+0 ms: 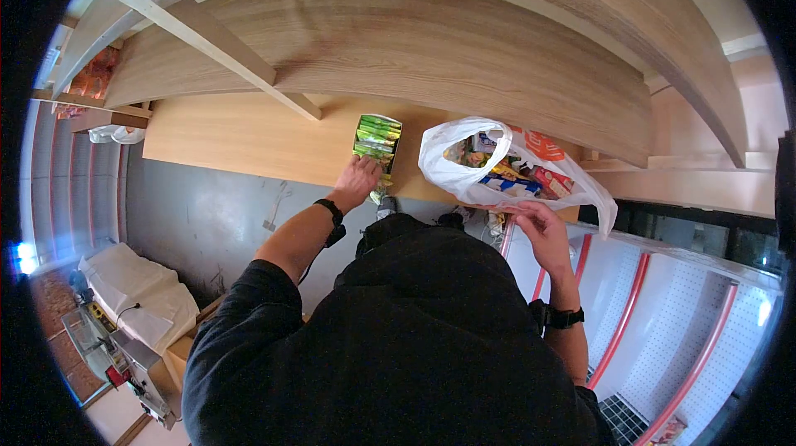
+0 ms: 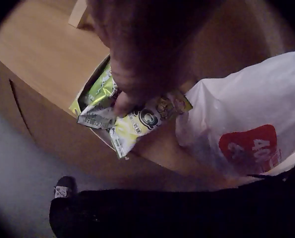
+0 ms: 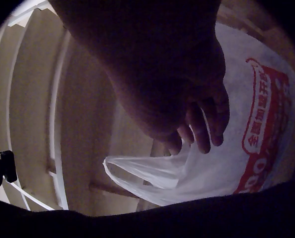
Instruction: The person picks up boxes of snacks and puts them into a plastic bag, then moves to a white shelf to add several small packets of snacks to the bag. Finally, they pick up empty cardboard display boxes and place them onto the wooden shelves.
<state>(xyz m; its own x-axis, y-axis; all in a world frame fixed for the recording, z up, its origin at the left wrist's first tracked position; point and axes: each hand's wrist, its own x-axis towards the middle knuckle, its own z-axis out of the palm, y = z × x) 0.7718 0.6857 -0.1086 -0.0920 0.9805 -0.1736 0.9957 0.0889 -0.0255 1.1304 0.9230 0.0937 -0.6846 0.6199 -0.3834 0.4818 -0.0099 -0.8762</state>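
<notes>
My left hand (image 1: 357,181) is at the near end of a small open box (image 2: 74,107) filled with green snack packets (image 1: 378,129). Its fingers pinch a yellow-and-white snack packet (image 2: 136,128), which lies slanted across the box's edge in the left wrist view; part of the grip is hidden under the hand. To the right stands a white plastic bag (image 1: 438,157) with red print, its mouth showing several colourful packages (image 1: 507,186). At the bag's near side my right hand (image 1: 543,235) rests with loosely bent fingers against the plastic (image 3: 232,163).
The box and bag stand on a low wooden shelf board (image 1: 249,135). Wider wooden shelves (image 1: 448,48) and a slanted post (image 1: 224,48) rise behind it. White racks with red edges (image 1: 618,313) are at the right. A covered object (image 1: 137,288) stands at the left.
</notes>
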